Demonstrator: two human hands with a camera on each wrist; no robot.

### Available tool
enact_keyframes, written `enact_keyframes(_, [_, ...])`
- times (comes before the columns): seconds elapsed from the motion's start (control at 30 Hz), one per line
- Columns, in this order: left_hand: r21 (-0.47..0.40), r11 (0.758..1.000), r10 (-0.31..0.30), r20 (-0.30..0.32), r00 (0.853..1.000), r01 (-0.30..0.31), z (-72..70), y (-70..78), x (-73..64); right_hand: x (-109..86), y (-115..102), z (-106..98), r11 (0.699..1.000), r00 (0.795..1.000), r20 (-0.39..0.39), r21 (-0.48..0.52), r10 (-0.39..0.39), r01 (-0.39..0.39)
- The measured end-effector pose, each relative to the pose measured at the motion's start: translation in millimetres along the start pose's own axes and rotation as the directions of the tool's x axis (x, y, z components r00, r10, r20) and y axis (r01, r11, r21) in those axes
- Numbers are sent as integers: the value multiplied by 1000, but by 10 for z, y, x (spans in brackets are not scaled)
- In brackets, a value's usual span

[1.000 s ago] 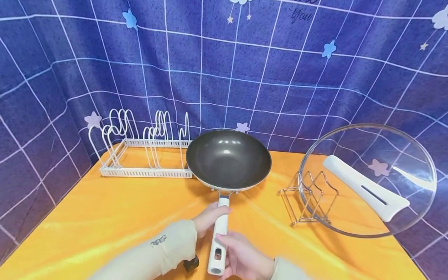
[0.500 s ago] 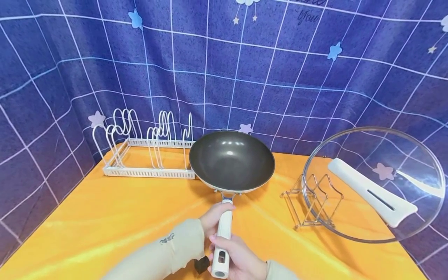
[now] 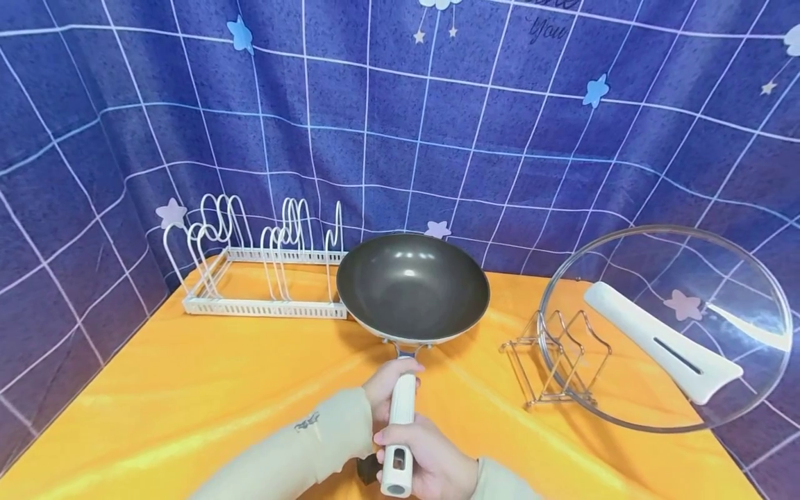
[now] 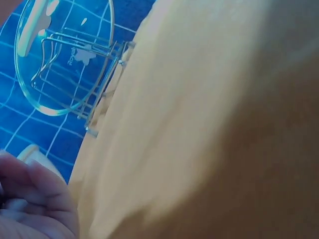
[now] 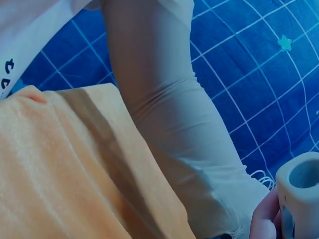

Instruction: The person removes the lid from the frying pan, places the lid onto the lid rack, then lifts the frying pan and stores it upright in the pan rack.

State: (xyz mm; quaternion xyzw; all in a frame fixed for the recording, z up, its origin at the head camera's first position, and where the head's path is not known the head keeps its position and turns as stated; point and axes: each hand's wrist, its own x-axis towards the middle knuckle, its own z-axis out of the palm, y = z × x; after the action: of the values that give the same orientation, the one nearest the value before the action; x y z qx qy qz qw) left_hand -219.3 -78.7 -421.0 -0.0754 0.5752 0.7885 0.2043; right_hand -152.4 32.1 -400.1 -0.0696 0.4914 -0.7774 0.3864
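A wok [image 3: 412, 288] with a dark grey inside and a pale outer wall stands mid-view, its white handle [image 3: 403, 403] pointing towards me. Near the wok, my left hand [image 3: 389, 385] grips the upper part of the handle. Closer to the handle's end, my right hand [image 3: 434, 458] holds it with the thumb laid across the top. The handle's hollow end [image 5: 299, 174] shows at the right edge of the right wrist view, fingers [image 5: 265, 219] beside it. Whether the wok's base touches the table is hidden.
A white wire dish rack [image 3: 269, 307] stands left of the wok, close to its rim. On the right, a small metal wire rack [image 3: 562, 399] bears a large glass lid [image 3: 625, 417] with a white handle. Orange cloth [image 3: 156, 389] covers the table; a blue curtain [image 3: 387, 104] hangs behind.
The whole scene has shifted slightly right in the head view. My left hand sits a little further round the handle; my right hand keeps its hold near the end.
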Motion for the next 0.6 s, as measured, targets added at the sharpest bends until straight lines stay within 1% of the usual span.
enact_keyframes(0.13, [-38, 998, -39, 33, 999, 40, 35, -14, -4, -27, -7, -20, 1000, 1000, -12, -24, 3, -3])
enact_keyframes(0.23, [-54, 997, -51, 50, 997, 53, 56, -21, 6, -38, -15, -35, 999, 1000, -24, -34, 7, -8])
enact_keyframes(0.3, [-30, 999, -44, 54, 998, 45, 65, -20, 14, -47, -26, -44, 999, 999, -35, -42, 13, -15])
enact_keyframes(0.47, [50, 999, -18, 33, 999, 16, 73, 7, 39, -75, -44, -46, 997, 998, -59, -70, 31, -35])
enact_keyframes(0.57, [58, 998, -21, 31, 999, 19, 65, 16, 35, -90, -41, -33, 996, 997, -76, -83, 31, -37])
enact_keyframes(0.6, [63, 998, -4, 28, 1000, 2, 56, -5, 30, -94, -40, -32, 996, 997, -74, -82, 30, -36])
